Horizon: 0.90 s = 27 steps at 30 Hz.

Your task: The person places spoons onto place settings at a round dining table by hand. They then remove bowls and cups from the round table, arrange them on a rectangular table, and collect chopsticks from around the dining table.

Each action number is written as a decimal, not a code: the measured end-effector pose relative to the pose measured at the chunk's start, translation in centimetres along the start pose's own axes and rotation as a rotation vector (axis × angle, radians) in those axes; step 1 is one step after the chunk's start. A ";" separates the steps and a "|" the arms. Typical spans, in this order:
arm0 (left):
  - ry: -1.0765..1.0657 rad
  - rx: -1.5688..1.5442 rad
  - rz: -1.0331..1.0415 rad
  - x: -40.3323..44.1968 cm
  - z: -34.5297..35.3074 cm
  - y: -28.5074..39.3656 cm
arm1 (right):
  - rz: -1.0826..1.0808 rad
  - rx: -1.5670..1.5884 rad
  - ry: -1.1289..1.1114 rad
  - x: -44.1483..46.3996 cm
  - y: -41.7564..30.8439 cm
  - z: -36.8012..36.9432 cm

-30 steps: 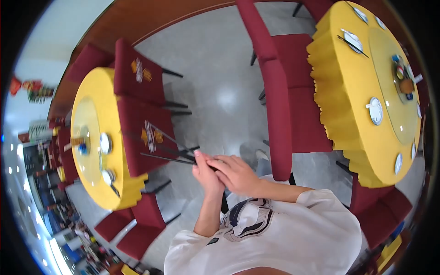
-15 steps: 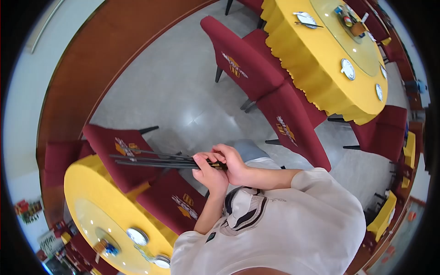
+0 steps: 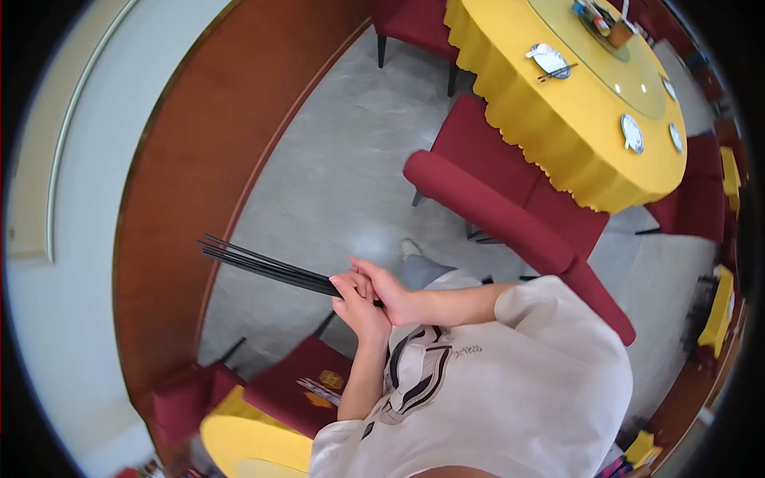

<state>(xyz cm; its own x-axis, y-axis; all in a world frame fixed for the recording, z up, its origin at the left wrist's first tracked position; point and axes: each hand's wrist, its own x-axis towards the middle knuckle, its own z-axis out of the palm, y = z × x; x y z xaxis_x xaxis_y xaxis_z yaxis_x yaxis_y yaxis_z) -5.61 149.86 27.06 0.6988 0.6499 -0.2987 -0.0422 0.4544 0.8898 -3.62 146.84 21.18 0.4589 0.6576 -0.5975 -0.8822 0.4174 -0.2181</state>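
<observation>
A bundle of several black chopsticks points out to the left in front of my body, its far tips slightly fanned. My left hand is wrapped around the bundle near its right end. My right hand closes over that same end, touching my left hand, with its fingers partly over the left fingers. A short dark end shows just below the right hand. How the fingers grip inside is partly hidden.
A round table with a yellow cloth stands at upper right, bearing a plate and a glass turntable. Maroon chairs line its near side. Another yellow table and chair are lower left. A brown wall panel runs along the left.
My view has turned and moved forward, so the chairs and tables have shifted in the picture. The chopsticks now tilt upward to the left, and both hands keep hold of them.
</observation>
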 end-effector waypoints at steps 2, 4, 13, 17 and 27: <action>-0.036 0.081 0.008 4.5 1.9 1.8 | 0.100 0.003 -0.100 2.3 -3.9 3.2; 0.068 0.149 -0.080 8.9 3.4 3.1 | 0.072 -0.021 -0.016 4.7 -7.5 6.5; -0.320 0.531 -0.579 35.4 2.6 1.2 | -0.598 -0.386 0.520 19.4 -27.9 7.8; -0.548 1.018 -0.353 47.3 4.8 2.3 | -0.743 -0.271 0.830 20.4 -35.0 2.3; -1.080 1.300 0.157 62.6 33.4 -2.0 | -0.932 -0.042 1.709 13.1 -48.0 -15.7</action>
<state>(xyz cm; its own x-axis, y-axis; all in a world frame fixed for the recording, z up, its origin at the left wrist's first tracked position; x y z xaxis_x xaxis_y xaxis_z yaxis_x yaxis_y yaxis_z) 62.07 169.23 18.11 0.9006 -0.2934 -0.3207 0.0335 -0.6888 0.7242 43.11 125.59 11.75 0.1621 -0.9408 -0.2977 -0.4759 0.1898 -0.8588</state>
